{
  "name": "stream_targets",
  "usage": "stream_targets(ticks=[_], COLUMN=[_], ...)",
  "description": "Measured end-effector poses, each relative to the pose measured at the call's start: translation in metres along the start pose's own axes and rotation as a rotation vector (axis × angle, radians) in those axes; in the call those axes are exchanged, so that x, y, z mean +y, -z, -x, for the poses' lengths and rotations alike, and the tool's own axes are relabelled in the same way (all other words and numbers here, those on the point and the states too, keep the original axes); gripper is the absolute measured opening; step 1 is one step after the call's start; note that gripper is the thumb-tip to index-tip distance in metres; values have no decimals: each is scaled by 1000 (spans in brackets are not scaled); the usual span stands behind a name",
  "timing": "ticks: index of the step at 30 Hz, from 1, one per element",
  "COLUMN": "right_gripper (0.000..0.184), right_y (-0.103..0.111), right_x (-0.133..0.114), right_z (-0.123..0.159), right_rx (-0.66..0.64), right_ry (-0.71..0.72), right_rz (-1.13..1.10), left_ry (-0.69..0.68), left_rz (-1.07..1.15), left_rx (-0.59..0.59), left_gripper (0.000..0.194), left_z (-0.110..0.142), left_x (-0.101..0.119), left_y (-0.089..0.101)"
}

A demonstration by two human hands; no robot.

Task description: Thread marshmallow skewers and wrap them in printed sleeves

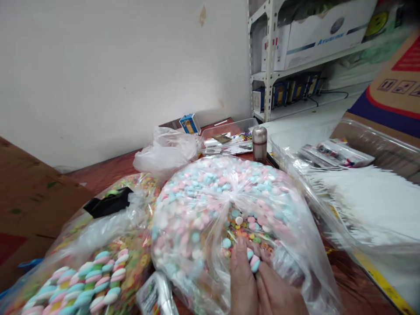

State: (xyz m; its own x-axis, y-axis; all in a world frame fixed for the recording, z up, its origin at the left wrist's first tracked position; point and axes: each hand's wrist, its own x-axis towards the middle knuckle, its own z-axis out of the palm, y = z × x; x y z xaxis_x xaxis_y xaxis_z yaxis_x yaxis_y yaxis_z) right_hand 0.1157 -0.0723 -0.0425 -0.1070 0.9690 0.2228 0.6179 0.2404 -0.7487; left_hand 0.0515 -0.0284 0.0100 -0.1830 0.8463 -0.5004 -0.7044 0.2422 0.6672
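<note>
My left hand (pixel 242 280) and my right hand (pixel 278 288) are close together at the mouth of a big clear plastic bag (pixel 229 199). Pink and light-blue candies (pixel 252 260) show between my closed fingers, and a thin white stick (pixel 232 236) juts out by my left thumb. My fingers partly hide how the candies sit on it. Round pastel candies (pixel 188 210) fill the bag, with small coloured rings (pixel 254 238) in its opening. To the left, several candy skewers (pixel 88 280) of stacked pastel discs lie on a bag of colourful rings (pixel 141 262).
A black tape dispenser (pixel 108 202) rests on the left bag. Behind stand a clear tray (pixel 226 151), a metallic bottle (pixel 260 144) and a crumpled plastic bag (pixel 166 151). At right, a clear bin (pixel 295 192) holds white sheets. Cardboard boxes (pixel 29 197) flank the red table.
</note>
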Motion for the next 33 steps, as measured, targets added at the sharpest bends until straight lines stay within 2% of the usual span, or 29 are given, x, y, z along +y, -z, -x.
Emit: stream_targets(ticks=[2,4,6,8,10,12,14,17,23,29,33], right_gripper=[39,35,29,24,23,24,27,29,26,26,26], right_y=[4,11,21,28,30,28,24,21,26,28,26], right_x=[-3,-1,6,14,21,25,27,26,22,26,30], right_z=[-17,-36,-55,-72,-85,-93,-95,-94,-88,-89,-89], right_rx=[-67,-97,-83,-50,-19,1,8,20,73,98,96], right_ry=[5,-30,-109,-159,-167,-168,-170,-171,-148,-159,-173], right_rz=[-42,-89,-109,-106,-109,-124,-146,-183,-261,-285,-285], left_ry=[-21,-124,-326,-585,-785,-878,-900,-925,-1042,-1053,-1035], left_rz=[-1,-103,-413,-903,-1341,-1600,-1734,-1837,-1799,-1745,-1721], left_rx=[-29,-46,-37,-27,-17,7,30,19,16,3,-44], left_gripper=[42,40,34,20,14,14,11,9,13,10,17], left_z=[-6,-16,-30,-45,-58,-67,-71,-68,-59,-76,-84], left_x=[8,19,31,42,49,49,46,40,48,57,55], left_y=[2,7,13,19,23,23,22,21,20,11,10])
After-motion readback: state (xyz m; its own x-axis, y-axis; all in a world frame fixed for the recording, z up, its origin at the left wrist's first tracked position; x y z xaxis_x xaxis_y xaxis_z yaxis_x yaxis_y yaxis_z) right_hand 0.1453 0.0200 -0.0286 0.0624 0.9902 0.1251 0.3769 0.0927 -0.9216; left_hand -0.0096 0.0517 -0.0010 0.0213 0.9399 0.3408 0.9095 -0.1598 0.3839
